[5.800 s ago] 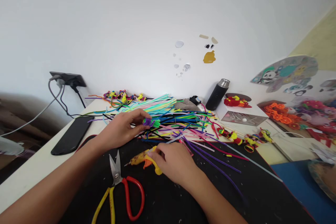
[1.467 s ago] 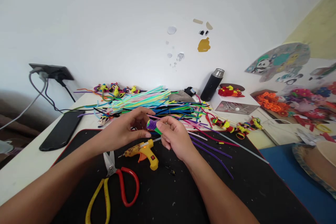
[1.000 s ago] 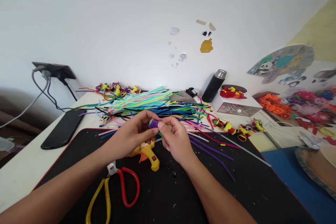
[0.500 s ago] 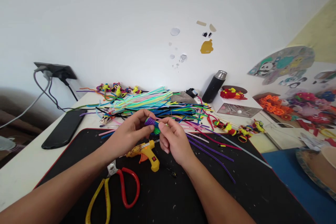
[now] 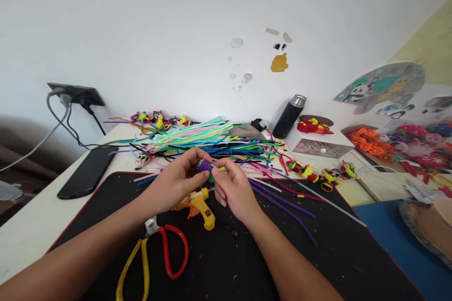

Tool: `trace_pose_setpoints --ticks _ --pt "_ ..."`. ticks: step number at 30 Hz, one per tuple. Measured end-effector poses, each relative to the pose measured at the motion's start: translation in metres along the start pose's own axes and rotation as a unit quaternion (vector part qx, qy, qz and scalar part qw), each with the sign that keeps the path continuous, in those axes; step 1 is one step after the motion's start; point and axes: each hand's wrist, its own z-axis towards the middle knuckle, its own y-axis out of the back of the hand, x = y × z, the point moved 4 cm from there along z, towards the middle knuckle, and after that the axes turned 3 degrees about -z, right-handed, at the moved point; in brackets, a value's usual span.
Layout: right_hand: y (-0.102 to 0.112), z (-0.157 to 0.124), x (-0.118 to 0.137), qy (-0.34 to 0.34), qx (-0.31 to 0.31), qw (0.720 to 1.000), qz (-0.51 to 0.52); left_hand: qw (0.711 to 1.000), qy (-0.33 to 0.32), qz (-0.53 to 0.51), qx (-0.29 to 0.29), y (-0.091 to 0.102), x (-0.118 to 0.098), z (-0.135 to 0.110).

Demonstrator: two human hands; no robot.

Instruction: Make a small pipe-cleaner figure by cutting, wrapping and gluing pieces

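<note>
Between my two hands, above the black mat [image 5: 219, 263], is a small coiled pipe-cleaner piece [image 5: 204, 165] in purple, green and blue. My left hand [image 5: 181, 178] has its fingers closed round the left side of it. My right hand [image 5: 232, 187] pinches its right end between thumb and forefinger. Fingers hide much of the piece. Just below the hands lies a yellow glue gun [image 5: 202, 210] with an orange trigger. Nearer to me are scissors [image 5: 171, 249] with one red and one yellow handle.
Behind the hands spreads a pile of pipe cleaners [image 5: 197, 134]. A black phone [image 5: 86, 174] lies at left. At the back right stand a black flask [image 5: 289, 116] and a white box [image 5: 319, 143]. Small pipe-cleaner figures [image 5: 330, 178] lie at right; purple pipe cleaners [image 5: 286, 207] cross the mat.
The coiled piece has turned slightly in my fingers, and more of its purple coil shows. My left thumb has shifted a little. The view has moved very slightly.
</note>
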Motion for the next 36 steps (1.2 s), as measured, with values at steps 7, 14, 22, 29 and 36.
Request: trace_pose_setpoints --ticks 7,14,22,29,36 --pt "-0.001 -0.001 0.0 -0.001 -0.003 1.0 -0.008 1.0 0.005 0.012 -0.003 0.001 0.003 0.0" --pt "0.0 0.0 -0.002 -0.006 -0.001 1.0 -0.011 1.0 -0.002 0.016 -0.001 0.0 0.003 0.0" --pt "0.0 0.0 -0.002 -0.006 0.002 1.0 -0.016 0.998 -0.018 0.057 0.006 0.001 0.005 -0.002" --pt "0.002 0.001 0.002 -0.015 -0.01 0.999 -0.03 0.989 -0.054 0.135 0.017 0.001 0.002 -0.005" --pt "0.001 0.001 0.001 -0.016 -0.024 0.999 -0.022 0.968 -0.09 0.235 -0.006 0.001 -0.007 -0.008"
